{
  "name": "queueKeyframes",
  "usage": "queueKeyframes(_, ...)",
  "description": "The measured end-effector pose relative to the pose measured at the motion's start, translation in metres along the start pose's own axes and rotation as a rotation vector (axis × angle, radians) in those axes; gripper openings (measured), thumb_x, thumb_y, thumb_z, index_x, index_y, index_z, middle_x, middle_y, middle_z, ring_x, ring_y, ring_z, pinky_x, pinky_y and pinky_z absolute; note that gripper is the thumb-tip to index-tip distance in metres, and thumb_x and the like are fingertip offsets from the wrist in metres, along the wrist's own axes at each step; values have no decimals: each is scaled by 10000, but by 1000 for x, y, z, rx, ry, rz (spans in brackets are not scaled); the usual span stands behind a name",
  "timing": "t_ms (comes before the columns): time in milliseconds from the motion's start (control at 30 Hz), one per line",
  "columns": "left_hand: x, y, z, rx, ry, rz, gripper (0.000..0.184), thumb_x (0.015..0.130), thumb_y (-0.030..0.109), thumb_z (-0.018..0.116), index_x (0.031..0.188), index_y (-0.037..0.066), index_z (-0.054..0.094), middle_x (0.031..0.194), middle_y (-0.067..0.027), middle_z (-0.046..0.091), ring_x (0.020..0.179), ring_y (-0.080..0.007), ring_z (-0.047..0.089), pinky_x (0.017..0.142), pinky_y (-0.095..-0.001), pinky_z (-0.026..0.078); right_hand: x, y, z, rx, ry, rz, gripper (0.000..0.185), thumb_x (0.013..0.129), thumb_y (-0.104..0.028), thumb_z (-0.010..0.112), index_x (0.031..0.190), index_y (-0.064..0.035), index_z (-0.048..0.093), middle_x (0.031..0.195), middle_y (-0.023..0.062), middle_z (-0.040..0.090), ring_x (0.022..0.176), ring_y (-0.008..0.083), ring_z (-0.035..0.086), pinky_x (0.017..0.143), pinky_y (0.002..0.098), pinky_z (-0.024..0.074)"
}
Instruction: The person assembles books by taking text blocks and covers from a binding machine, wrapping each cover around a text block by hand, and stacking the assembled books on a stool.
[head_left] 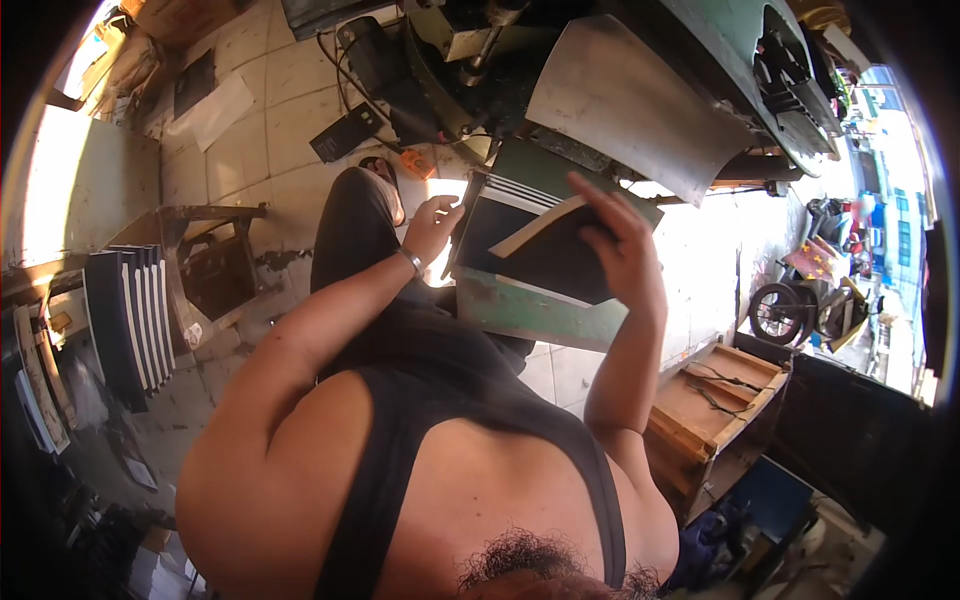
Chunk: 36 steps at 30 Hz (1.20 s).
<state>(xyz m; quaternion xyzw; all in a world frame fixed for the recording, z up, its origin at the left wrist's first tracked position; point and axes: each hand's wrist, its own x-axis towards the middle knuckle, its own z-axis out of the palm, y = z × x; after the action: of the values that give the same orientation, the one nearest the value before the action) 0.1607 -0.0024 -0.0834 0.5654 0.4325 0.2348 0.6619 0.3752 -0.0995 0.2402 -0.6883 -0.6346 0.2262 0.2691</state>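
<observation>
My right hand (618,238) is around one end of a dark-covered book (560,245), its thumb on the cover and its fingers toward the far side. The book lies tilted, with its cream page edge turned up. Beneath it are more dark books (500,215) with white page edges, on a worn green metal table (530,312). My left hand (434,228), with a metal band at the wrist, is just off the table's left edge. Its fingers are loosely bent and apart, with nothing visible in them.
A machine with a curved metal sheet (630,105) stands beyond the table. Dark books (128,320) are stacked at the left beside a wooden stool (215,255). A wooden drawer frame (715,395) is at the right, and a motorcycle (800,310) stands outside. An orange object (417,163) lies near my foot.
</observation>
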Motion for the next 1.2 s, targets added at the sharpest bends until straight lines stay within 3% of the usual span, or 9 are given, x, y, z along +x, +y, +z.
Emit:
queueKeyframes(33, 1, 7, 3, 81, 31, 16, 503, 979, 419, 646, 1260, 2, 649, 1201, -174, 703, 1088, -263, 689, 895, -383, 533, 0, -4, 14, -8, -113, 67, 620, 825, 28, 691, 1400, -192, 620, 1012, 168, 639, 929, 383, 636, 851, 424, 508)
queueKeyframes(133, 10, 24, 11, 211, -75, 30, 482, 950, 403, 688, 1232, 13, 659, 1152, -185, 715, 1116, -293, 678, 930, -389, 522, -25, 0, 50, -100, -226, -20, 621, 814, 4, 703, 1398, -196, 631, 956, 107, 638, 932, 330, 637, 860, 434, 499)
queueKeyframes(167, 12, 27, 13, 331, -88, 144, 455, 942, 293, 733, 1262, -7, 615, 1074, -123, 737, 978, -184, 703, 865, -314, 538, -35, 3, 58, -119, -237, -26, 620, 819, -3, 703, 1403, -194, 627, 956, 98, 638, 937, 318, 637, 867, 426, 496)
queueKeyframes(833, 19, 37, -8, 236, -49, 21, 351, 914, 275, 780, 1068, -11, 648, 1002, -94, 735, 925, -158, 698, 830, -303, 544, -29, -13, 78, -248, -304, -76, 617, 875, -74, 693, 1460, -215, 556, 1021, 87, 636, 983, 292, 649, 904, 411, 474)
queueKeyframes(933, 27, 26, -11, 181, -44, -13, 367, 936, 283, 754, 1128, -11, 648, 1014, -69, 733, 925, -157, 696, 837, -291, 534, -4, 6, 96, -242, -154, -26, 697, 889, -67, 697, 1529, -236, 480, 1103, 104, 627, 1038, 313, 621, 940, 441, 459)
queueKeyframes(967, 30, 20, -11, 160, -34, -24, 375, 945, 286, 744, 1155, -10, 647, 1021, -62, 732, 924, -158, 695, 839, -287, 531, -1, 16, 102, -258, -117, 1, 801, 862, -114, 754, 1569, -253, 406, 1302, 136, 587, 1184, 348, 571, 1037, 463, 428)
queueKeyframes(1000, 26, 23, -11, -107, -53, -44, 452, 1000, 355, 654, 1281, 4, 610, 1241, -94, 681, 1114, -156, 645, 902, -315, 513, -4, 26, 108, -274, 0, 52, 835, 834, -124, 780, 1570, -245, 403, 1353, 151, 556, 1228, 356, 544, 1065, 474, 406)
queueKeyframes(1100, 11, 35, -12, -201, 35, -203, 621, 1044, 459, 541, 1468, 13, 461, 1505, -138, 487, 1368, -190, 462, 1070, -341, 413, -22, 67, 118, -238, 287, 258, 989, 737, -138, 864, 1586, -218, 361, 1543, 232, 396, 1390, 421, 417, 1166, 498, 327)
queueKeyframes(1200, -6, 19, -7, -141, 37, -102, 726, 1046, 508, 515, 1536, -5, 360, 1551, -160, 419, 1416, -224, 396, 1146, -342, 334, -54, 128, 136, -55, 668, 421, 883, 750, -110, 861, 1523, -117, 434, 1475, 224, 475, 1344, 399, 483, 1113, 461, 409)
